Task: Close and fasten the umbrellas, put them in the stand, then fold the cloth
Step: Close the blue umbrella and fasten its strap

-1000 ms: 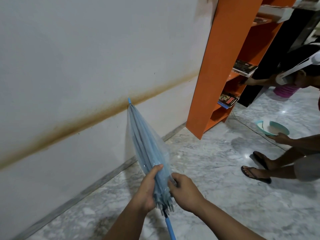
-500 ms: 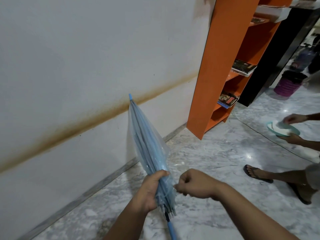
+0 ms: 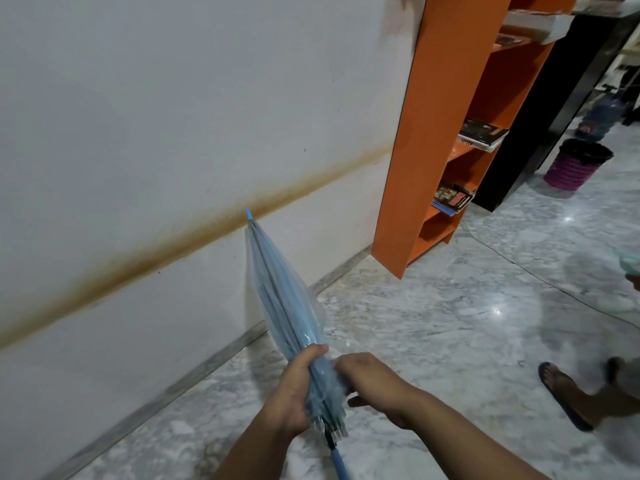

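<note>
White wall (image 3: pixel 156 98) w/ a brown stain band takes up the far-left side, its baseboard strip meeting the marble floor (image 3: pixel 433 341). L hand (image 3: pixel 294 393) comes up from the bottom edge and grips the clear blue umbrella (image 3: pixel 282 299) near its lower, gathered end: thumb curled over the top of the bundled canopy, palm under it, the other fingers hidden behind the plastic. Umbrella is closed, tilted, its blue tip up and away from the fingers toward the wall stain, rib ends bunched just below the L palm, blue shaft running on down past the wrist to the bottom edge. R hand (image 3: pixel 372 379) is just beside the L one, fingertips curled in against the canopy's right side, touching the folds; looks like a pinch on the plastic, but whether a strap is in that pinch can't tell. Beyond the R fingers, well apart: an orange bookshelf (image 3: pixel 440 133) w/ books on its shelves, a black panel beside it, then a purple bin (image 3: pixel 575 166) w/ a black liner. Far right, another person's foot in a dark sandal (image 3: pixel 564 393), blurred.
</note>
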